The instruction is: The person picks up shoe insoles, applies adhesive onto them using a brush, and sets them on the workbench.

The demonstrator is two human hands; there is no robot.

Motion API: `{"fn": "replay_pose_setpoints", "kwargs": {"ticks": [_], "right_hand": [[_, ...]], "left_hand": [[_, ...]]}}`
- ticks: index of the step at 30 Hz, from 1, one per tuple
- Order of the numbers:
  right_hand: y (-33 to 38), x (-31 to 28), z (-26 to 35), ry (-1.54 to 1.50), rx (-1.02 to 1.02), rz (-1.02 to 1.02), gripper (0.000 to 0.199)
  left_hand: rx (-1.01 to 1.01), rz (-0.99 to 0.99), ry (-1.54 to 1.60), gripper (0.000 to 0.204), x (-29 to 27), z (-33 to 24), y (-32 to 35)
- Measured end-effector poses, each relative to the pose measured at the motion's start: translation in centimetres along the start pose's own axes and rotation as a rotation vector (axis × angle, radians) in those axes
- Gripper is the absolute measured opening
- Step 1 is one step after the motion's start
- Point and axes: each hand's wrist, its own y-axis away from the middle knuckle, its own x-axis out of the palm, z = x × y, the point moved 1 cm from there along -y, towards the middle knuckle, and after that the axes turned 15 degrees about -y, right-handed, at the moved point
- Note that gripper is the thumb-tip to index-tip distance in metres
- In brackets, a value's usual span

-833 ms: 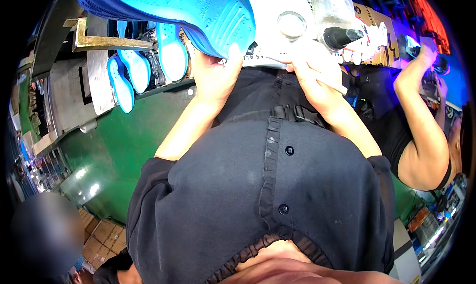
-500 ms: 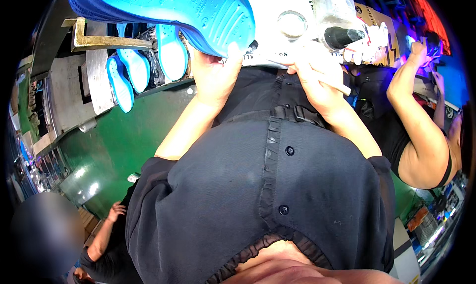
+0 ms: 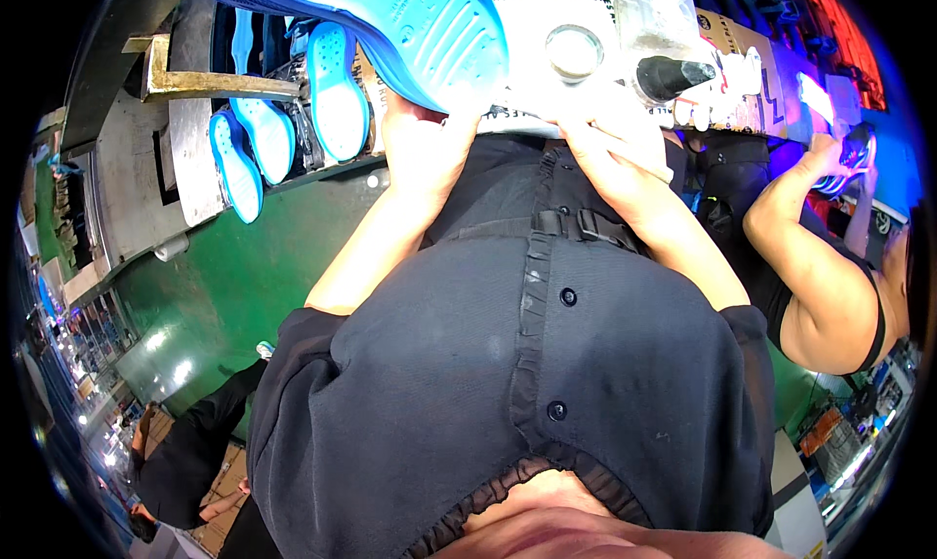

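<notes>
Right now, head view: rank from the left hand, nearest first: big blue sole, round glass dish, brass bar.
1. big blue sole: held by the left hand, just above it.
2. round glass dish: to its right.
3. brass bar: far left.

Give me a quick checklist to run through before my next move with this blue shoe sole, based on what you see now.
1. Left hand grips the blue shoe sole at its heel end: ok.
2. Right hand is at the white work surface edge; what it holds: cannot tell.
3. Round clear dish and dark bottle stand close to the right hand: not ok if you swing the sole that way.
4. Co-worker's arm reaches in on your right, apart from your hands: ok.
5. Other blue soles sit racked at left, out of the way: ok.
</notes>
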Motion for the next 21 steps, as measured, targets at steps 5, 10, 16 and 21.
{"fn": "replay_pose_setpoints", "kwargs": {"ticks": [5,10,16,21], "right_hand": [[0.8,-1.1,0.9,-0.039,0.251,-0.051,0.014],[0.4,-0.3,0.2,-0.089,0.114,-0.040,0.014],[0.5,-1.7,0.6,0.054,0.103,-0.030,0.015],[2.4,-3.0,-0.1,-0.130,0.372,-0.231,0.021]], "left_hand": [[0.008,0.026,0.024,0.051,-0.1,0.4,-0.2],[-0.038,-0.014,0.112,0.045,0.2,-0.3,0.3],[0.021,0.032,0.013,0.049,-0.2,0.4,-0.2],[0.015,0.058,0.049,0.050,-0.8,-1.5,-1.4]]}}
